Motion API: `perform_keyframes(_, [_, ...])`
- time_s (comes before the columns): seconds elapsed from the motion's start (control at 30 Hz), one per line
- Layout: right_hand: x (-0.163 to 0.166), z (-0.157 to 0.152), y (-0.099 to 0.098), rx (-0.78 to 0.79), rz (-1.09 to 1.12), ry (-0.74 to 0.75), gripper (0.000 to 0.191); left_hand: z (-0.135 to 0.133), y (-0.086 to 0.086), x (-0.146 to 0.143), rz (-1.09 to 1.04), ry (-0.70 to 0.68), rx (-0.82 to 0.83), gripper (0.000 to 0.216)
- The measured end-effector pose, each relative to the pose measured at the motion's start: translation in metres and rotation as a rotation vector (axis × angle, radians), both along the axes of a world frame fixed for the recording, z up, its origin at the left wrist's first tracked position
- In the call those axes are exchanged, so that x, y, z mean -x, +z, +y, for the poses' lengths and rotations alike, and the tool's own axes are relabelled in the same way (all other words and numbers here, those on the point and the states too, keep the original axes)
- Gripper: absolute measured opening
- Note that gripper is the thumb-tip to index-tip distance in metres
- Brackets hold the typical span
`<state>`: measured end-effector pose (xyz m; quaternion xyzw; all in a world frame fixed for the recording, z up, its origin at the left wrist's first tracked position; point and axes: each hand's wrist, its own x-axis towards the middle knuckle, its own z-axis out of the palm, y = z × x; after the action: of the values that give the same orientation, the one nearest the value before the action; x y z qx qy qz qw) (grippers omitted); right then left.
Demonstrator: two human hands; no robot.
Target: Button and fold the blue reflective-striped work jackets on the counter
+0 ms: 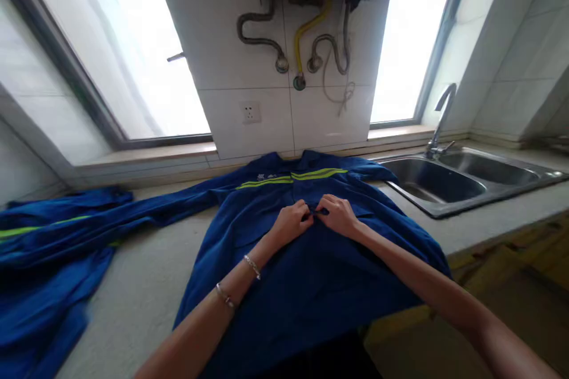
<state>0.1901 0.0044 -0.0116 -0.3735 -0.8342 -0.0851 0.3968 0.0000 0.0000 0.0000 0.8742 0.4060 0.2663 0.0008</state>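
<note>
1. Both hands are meeting mid-chest on blue jacket (pixel 311 284): left hand (pixel 291 222) and right hand (pixel 340 216) are pinching the front closure, probably a button
2. Jacket is lying flat on countertop (pixel 142 284), hem overhanging near edge
3. Second blue garment (pixel 44 260) is lying at left, sink (pixel 444 186) sitting at right

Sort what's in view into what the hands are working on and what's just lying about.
In hand: blue work jacket, pinched at its front opening by left hand and right hand.
Lying about: second blue garment, double sink, faucet, wall socket.
</note>
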Motion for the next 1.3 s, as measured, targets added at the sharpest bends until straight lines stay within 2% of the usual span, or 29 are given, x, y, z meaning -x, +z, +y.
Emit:
perform_keyframes(0.23, [-0.008,-0.001,-0.001,-0.115,-0.086,0.027,0.009,-0.010,0.000,-0.015,-0.182,0.170,0.017,0.015])
perform_keyframes(0.37, [-0.009,-0.001,0.003,-0.165,-0.141,0.053,0.014,-0.018,-0.001,-0.019,-0.261,0.203,-0.007,0.018])
perform_keyframes(0.47, [-0.008,0.000,0.004,-0.139,-0.107,0.133,0.017,-0.021,-0.005,-0.020,-0.275,0.185,-0.058,0.017])
perform_keyframes(0.63, [-0.008,0.002,0.006,-0.053,0.021,0.239,0.011,-0.019,-0.007,-0.018,-0.266,0.195,-0.089,0.014])
perform_keyframes(0.73, [-0.010,0.002,0.007,-0.059,-0.015,0.243,0.011,-0.011,0.000,-0.009,-0.288,0.101,0.000,0.012])
perform_keyframes(0.8, [-0.011,0.001,0.007,-0.075,-0.065,0.238,0.012,-0.003,0.007,-0.001,-0.344,-0.051,0.163,0.014])
perform_keyframes(0.87, [-0.012,0.001,0.007,-0.092,-0.114,0.230,0.013,0.005,0.012,0.006,-0.432,-0.142,0.357,0.022])
perform_keyframes(0.93, [-0.012,0.000,0.008,-0.115,-0.155,0.220,0.017,0.010,0.014,0.010,-0.489,-0.133,0.509,0.027])
perform_keyframes(1.03, [-0.012,-0.001,0.009,-0.147,-0.197,0.208,0.025,0.013,0.014,0.010,-0.466,-0.091,0.643,0.036])
perform_keyframes(1.13, [-0.012,-0.001,0.009,-0.155,-0.202,0.213,0.028,0.012,0.015,0.008,-0.444,-0.129,0.660,0.041])
perform_keyframes(1.3, [-0.011,0.000,0.007,-0.028,-0.091,0.292,0.019,0.014,0.018,0.010,-0.360,-0.276,0.480,0.031])
